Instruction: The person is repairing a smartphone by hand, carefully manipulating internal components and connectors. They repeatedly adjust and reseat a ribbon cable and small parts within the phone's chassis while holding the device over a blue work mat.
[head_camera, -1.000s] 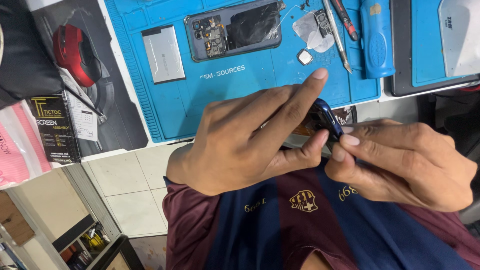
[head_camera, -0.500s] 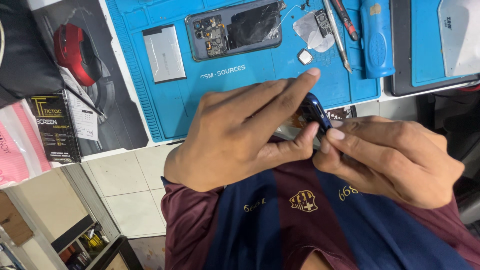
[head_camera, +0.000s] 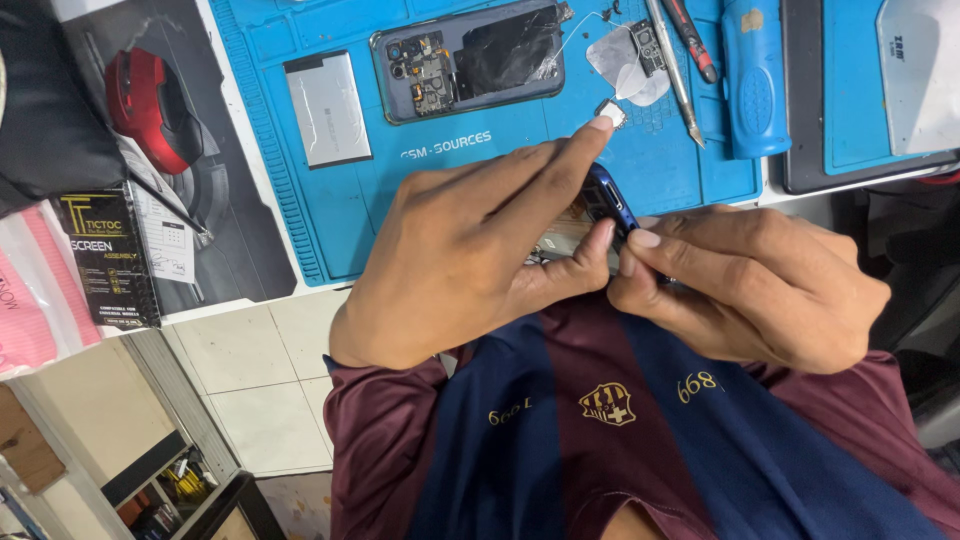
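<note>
My left hand (head_camera: 470, 250) wraps around a small blue-edged phone part (head_camera: 605, 200), its index finger stretched over the top and its thumb pressed on the near side. My right hand (head_camera: 750, 285) pinches the same part from the right with thumb and fingertips. Most of the part is hidden between my fingers. Both hands hover over my lap, just in front of the blue work mat (head_camera: 480, 150).
On the mat lie an opened phone body (head_camera: 470, 60), a grey battery (head_camera: 327, 108), a clear film piece (head_camera: 625, 65), tweezers (head_camera: 675, 70), a red-tipped tool (head_camera: 692, 40) and a blue screwdriver handle (head_camera: 755, 85). A red mouse (head_camera: 150, 110) and a dark box (head_camera: 105, 260) sit left.
Both hands have shifted slightly up and left with the part. My left index finger now reaches farther over it, and my right fingers have closed in nearer.
</note>
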